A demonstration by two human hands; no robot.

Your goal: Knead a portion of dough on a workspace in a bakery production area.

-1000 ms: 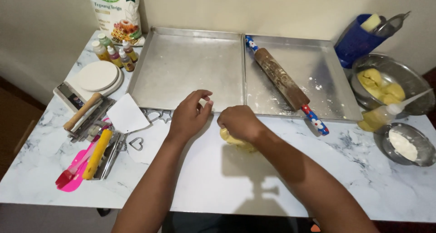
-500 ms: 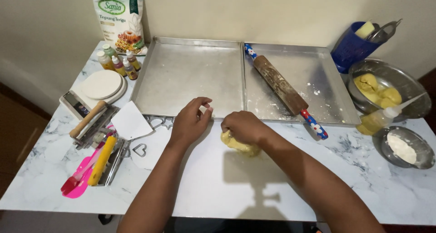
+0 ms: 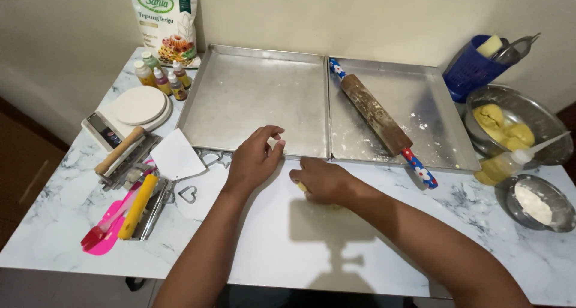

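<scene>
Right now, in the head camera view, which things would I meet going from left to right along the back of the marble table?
White flour bag → empty left metal baking tray → brown wooden rolling pin with blue flowered handles, lying in the right tray → blue utensil holder → steel bowl of yellow dough.

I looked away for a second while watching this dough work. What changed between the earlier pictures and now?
Little changed. The right hand stays pressed on the yellow dough, now covering nearly all of it. The left hand still hovers beside it, fingers loosely curled, holding nothing. The rolling pin lies as before in the right tray; only the camera shifted.
</scene>
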